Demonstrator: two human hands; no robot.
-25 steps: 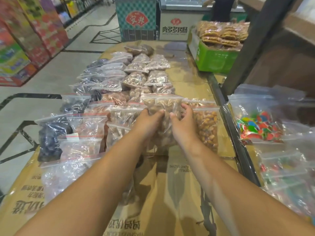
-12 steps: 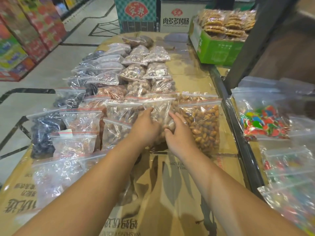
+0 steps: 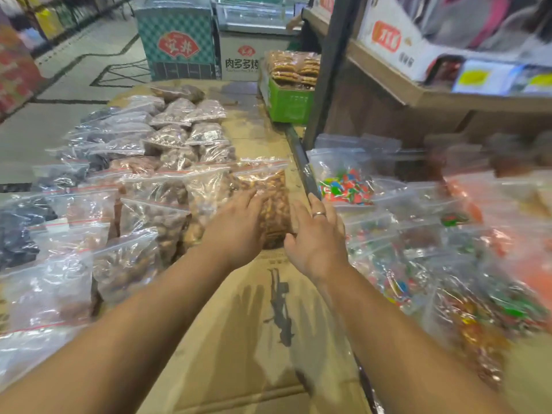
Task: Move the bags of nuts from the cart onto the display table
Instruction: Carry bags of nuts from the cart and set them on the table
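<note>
Several clear zip bags of nuts lie in rows on the cardboard-covered display table (image 3: pixel 254 324). The nearest right bag holds golden peanuts (image 3: pixel 270 180). My left hand (image 3: pixel 239 227) lies flat on the lower left part of that peanut bag, fingers apart. Just off the bag's right edge hovers my right hand (image 3: pixel 316 234), a ring on one finger and the fingers spread, gripping nothing. A bag of pale nuts (image 3: pixel 206 192) sits directly left of the peanuts. No cart shows clearly.
A dark rail (image 3: pixel 303 165) borders the table on the right; beyond it lie bags of coloured candy (image 3: pixel 343 183). A green box of crackers (image 3: pixel 288 104) stands at the far right corner by a shelf post (image 3: pixel 328 70). Freezer cabinets (image 3: pixel 176 46) stand behind.
Both hands left the pale-nut bag in the middle and shifted right to the peanut bag. The view swung right, showing more of the candy bags and shelf.
</note>
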